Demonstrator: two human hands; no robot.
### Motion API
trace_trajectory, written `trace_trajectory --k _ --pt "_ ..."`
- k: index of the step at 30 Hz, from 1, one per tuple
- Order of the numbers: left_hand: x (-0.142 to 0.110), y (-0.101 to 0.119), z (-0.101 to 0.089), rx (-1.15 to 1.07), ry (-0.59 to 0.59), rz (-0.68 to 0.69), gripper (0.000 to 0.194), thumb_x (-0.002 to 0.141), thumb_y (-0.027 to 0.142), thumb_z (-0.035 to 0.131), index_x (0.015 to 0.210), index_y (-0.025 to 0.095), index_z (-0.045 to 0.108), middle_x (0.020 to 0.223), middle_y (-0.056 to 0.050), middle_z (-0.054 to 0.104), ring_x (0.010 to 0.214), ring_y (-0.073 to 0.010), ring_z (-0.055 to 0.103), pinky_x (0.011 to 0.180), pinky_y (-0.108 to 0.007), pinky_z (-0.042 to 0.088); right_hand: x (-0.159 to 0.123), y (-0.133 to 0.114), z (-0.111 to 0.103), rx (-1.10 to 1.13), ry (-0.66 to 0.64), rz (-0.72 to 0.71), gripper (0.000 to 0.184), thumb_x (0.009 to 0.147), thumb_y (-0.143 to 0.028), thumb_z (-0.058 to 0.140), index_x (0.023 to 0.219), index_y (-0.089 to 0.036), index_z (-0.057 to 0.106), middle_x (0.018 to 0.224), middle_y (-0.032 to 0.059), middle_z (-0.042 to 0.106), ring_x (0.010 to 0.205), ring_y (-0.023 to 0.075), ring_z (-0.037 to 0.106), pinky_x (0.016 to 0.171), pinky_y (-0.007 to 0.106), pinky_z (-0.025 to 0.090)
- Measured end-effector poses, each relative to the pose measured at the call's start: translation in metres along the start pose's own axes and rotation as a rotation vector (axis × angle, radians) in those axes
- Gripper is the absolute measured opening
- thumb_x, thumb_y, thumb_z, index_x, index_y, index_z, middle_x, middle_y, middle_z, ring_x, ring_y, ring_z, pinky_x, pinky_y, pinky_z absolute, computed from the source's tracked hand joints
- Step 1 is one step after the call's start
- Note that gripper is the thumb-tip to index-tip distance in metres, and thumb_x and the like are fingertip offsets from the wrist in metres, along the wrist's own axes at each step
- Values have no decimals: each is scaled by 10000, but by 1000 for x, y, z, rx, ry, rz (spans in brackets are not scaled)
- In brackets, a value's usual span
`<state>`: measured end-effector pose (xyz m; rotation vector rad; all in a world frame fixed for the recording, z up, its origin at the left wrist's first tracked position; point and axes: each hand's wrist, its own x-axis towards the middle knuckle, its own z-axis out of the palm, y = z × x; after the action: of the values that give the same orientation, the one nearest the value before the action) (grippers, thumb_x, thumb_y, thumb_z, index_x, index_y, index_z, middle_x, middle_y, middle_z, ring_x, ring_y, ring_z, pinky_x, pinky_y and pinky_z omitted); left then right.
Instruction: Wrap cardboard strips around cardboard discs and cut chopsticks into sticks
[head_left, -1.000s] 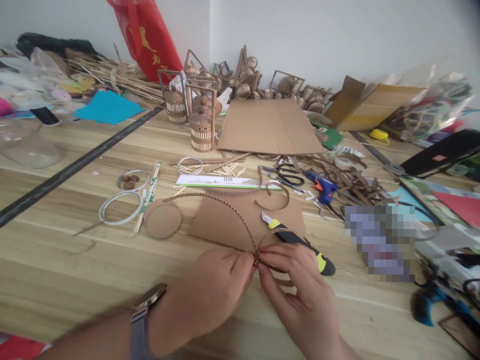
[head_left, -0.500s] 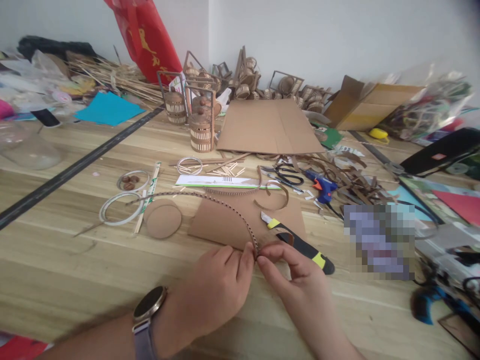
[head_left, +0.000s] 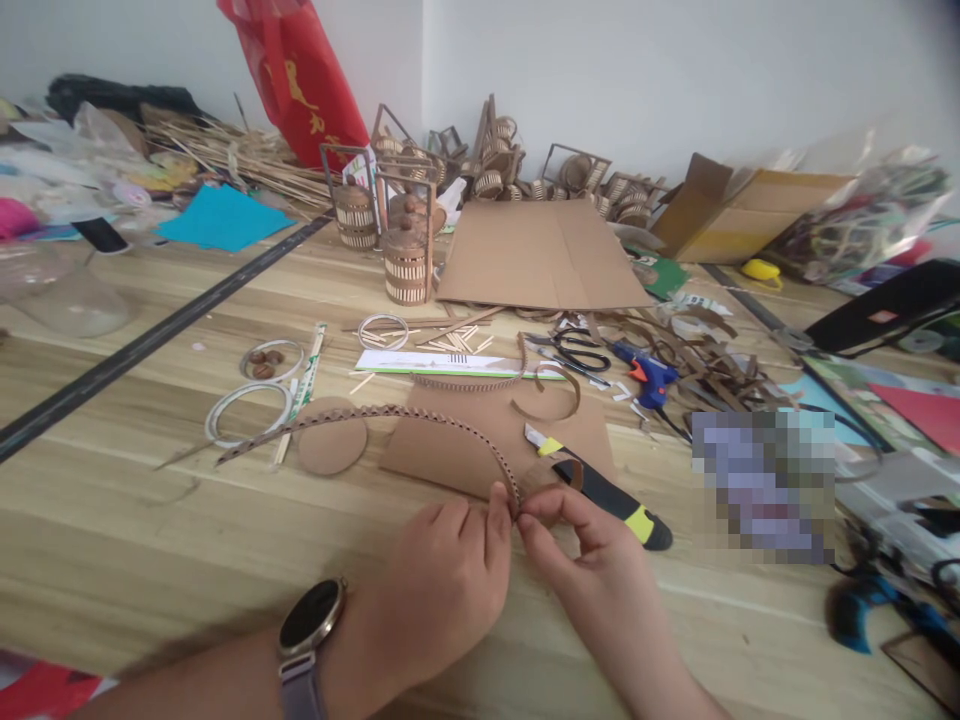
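Note:
A long, narrow strip of corrugated cardboard [head_left: 431,413] arcs from my fingertips out to the left, its wavy edge showing. My left hand [head_left: 439,590] is closed on the near end of this strip, a watch on its wrist. Thumb and forefinger of my right hand [head_left: 600,570] pinch the same end, right against the left fingers; the very tip is hidden. Just beyond the right hand lies a black and yellow utility knife [head_left: 600,490]. Under the strip rest a cardboard sheet [head_left: 420,455] and a cardboard disc [head_left: 334,445].
Rolls of white tape [head_left: 247,415], black scissors [head_left: 581,352] and a blue glue gun [head_left: 649,375] lie around the work area. Brown paper strips [head_left: 727,370] pile up at right. Small lidded buckets [head_left: 407,265] stand behind, beside a large cardboard sheet [head_left: 540,255].
The strip's free left end has swung down and toward me, now hanging lower over the tape rolls and disc. Both hands keep their grip at nearly the same place.

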<state>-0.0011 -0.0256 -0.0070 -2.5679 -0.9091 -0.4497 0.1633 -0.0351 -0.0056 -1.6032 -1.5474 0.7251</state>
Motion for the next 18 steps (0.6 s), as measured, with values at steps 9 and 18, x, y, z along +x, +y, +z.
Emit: trace_trajectory --k 9,18 --pt "1 1 -3 1 -21 -5 389 776 -10 474 1134 -41 624 723 -110 702 596 -196 619 492 -276 478 0 -2 2 5 20 -22 180 783 -296 567 633 -220 633 580 -6 653 543 159 613 485 226 475" --pt "1 1 -2 -12 -23 -17 384 790 -9 479 1152 -45 601 718 -94 692 597 -198 623 496 -287 485 -1 -4 2 -6 27 -42 159 767 -268 555 622 -223 603 566 -1 646 513 160 596 380 206 406"
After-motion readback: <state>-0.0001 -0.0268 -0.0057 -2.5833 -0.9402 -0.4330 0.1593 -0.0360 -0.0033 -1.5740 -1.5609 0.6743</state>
